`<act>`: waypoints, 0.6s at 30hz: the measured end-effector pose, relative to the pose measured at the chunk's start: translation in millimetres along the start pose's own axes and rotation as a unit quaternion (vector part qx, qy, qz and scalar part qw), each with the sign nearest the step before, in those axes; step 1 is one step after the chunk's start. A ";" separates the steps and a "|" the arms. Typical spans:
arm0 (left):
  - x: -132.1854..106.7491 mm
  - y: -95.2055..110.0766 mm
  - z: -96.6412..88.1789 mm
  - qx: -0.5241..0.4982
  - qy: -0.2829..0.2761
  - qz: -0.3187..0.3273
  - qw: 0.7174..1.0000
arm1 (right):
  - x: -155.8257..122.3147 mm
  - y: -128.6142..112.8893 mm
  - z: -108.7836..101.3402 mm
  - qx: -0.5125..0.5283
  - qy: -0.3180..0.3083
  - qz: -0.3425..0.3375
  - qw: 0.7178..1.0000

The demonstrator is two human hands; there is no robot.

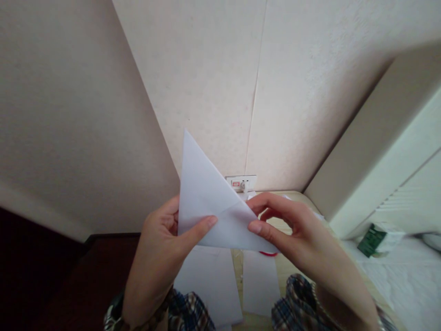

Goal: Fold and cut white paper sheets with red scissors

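A sheet of white paper [206, 197], folded into a triangle with one tip pointing up, is held in the air between my two hands. My left hand [161, 243] grips its left side, the thumb lying flat across the front and the fingers behind. At the sloping right edge, my right hand [289, 225] pinches the paper between thumb and fingers. A faint crease runs across the paper's middle. Its lower right corner is partly covered by my right thumb.
Below lie a larger white sheet [210, 285] and a narrower white strip [260, 285] on a pale wooden table [289, 266]. Part of a red object [268, 253] shows under the paper. A wall socket [241, 183] is behind; a green and white box [374, 240] stands right.
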State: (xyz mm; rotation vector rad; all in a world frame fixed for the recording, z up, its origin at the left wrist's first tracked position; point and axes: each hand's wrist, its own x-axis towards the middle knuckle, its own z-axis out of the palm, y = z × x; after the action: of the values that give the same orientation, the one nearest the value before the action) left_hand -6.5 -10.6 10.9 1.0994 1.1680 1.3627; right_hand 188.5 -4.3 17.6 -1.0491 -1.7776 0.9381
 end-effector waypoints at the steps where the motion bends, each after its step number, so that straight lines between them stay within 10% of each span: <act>1: 0.0 0.2 0.8 0.009 -0.014 -0.002 1.000 | 0.9 -0.5 1.6 -0.002 0.010 -0.007 1.000; 18: -4.2 7.2 13.4 0.074 -0.022 -0.036 0.996 | 2.6 0.5 8.6 0.036 0.094 -0.007 0.995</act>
State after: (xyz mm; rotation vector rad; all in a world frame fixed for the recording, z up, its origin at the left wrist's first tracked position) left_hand 6.3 -13.8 19.6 1.1749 1.2803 1.2060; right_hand 179.9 -3.3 14.8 -1.0422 -1.5836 0.8602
